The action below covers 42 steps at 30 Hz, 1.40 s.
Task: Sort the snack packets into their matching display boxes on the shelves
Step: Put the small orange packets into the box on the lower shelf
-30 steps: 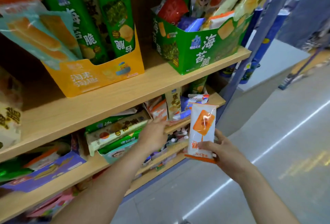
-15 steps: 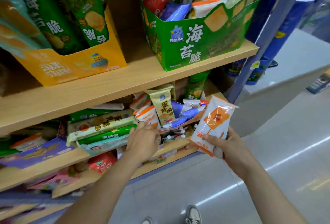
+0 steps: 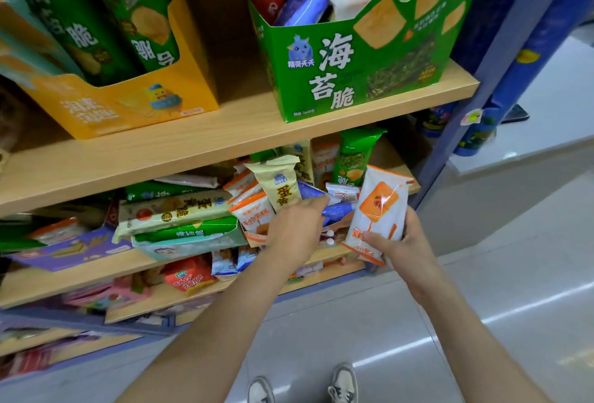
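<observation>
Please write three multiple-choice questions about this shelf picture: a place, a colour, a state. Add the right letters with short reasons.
1. Where does the green display box stand?
A) on the floor
B) on the upper shelf, right of the yellow display box
C) on the lowest shelf

2. What colour is the square printed on the white packet?
A) blue
B) orange
C) green

3. What is the state of the white packet?
A) lying on the floor
B) inside the green display box
C) gripped by the right hand

1 B: its base sits on that board beside the yellow display box.
2 B: the print is orange.
3 C: thumb and fingers curl round its lower end.
</observation>
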Each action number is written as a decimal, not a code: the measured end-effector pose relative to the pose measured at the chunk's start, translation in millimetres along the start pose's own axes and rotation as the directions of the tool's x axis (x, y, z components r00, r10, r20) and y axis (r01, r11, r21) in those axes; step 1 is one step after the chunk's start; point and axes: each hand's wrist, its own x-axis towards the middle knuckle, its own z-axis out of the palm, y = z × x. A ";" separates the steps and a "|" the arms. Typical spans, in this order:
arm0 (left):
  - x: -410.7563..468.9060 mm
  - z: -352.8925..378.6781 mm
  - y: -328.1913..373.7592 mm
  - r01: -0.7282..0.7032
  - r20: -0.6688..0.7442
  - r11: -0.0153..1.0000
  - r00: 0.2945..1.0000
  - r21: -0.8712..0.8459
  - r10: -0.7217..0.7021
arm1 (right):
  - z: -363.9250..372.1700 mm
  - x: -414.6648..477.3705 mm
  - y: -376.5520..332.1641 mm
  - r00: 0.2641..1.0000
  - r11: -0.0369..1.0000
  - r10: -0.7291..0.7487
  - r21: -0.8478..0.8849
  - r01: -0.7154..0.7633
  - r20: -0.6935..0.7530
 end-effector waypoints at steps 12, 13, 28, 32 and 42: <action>56.4 11.1 22.6 -0.083 0.167 0.968 0.985 0.237 0.044 | -19.5 13.0 19.0 0.985 0.908 -0.167 -0.384 0.167 0.034; 57.5 9.9 23.0 -0.062 0.181 0.973 0.983 0.222 0.022 | -17.6 14.8 19.1 0.988 0.906 -0.151 -0.395 0.152 0.034; 4.7 -25.5 7.5 0.001 -0.311 0.990 0.950 0.141 0.043 | 12.9 23.2 2.9 0.968 0.810 -0.251 -0.541 0.225 0.027; -26.0 -43.0 -6.3 0.176 -0.529 0.974 0.845 0.140 -0.076 | 23.1 15.4 -3.8 0.960 0.839 -0.270 -0.471 0.274 0.078; -26.1 -65.7 -22.2 0.270 -0.407 0.945 0.896 0.186 -0.176 | 35.3 14.8 -2.7 0.949 0.851 -0.267 -0.422 0.313 0.166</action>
